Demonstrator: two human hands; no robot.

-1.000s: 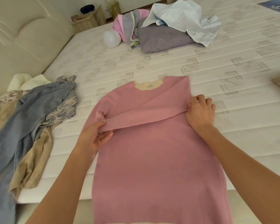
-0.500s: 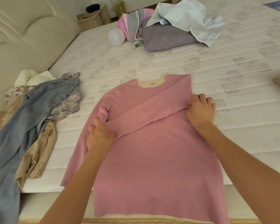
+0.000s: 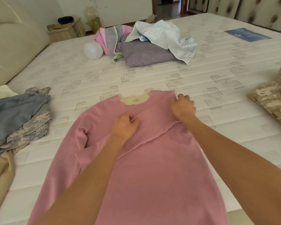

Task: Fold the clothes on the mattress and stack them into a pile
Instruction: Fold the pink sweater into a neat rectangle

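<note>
- Since half a second ago the left hand (image 3: 125,125) has moved from the 9 o'clock edge of the long-sleeved pink knit top (image 3: 152,168) to its chest, and the right hand (image 3: 183,108) has moved up toward the shoulder at 1 o'clock; the view now takes in more of the far room.
- The folded sleeve now lies diagonally across the chest, from the right shoulder down toward 7 o'clock.
- A heap of grey-blue, camouflage and beige clothes (image 3: 18,120) lies at 9 o'clock, a camouflage garment (image 3: 272,98) at 3 o'clock, well apart from the top.
- At 12 o'clock, far up the white quilted mattress (image 3: 152,78), lies a folded lilac cloth (image 3: 144,54) under a pale blue shirt (image 3: 165,36), beside a pink-and-grey striped garment (image 3: 107,38) and a white balloon (image 3: 93,50).
- Both forearms cross the top's lower part.
- The pink top lies flat at the mattress's near edge, collar toward 12 o'clock.
- The left hand, fingers curled, pinches the sleeve fabric at the chest.
- The right hand, fingers bent, presses on the folded shoulder.
</note>
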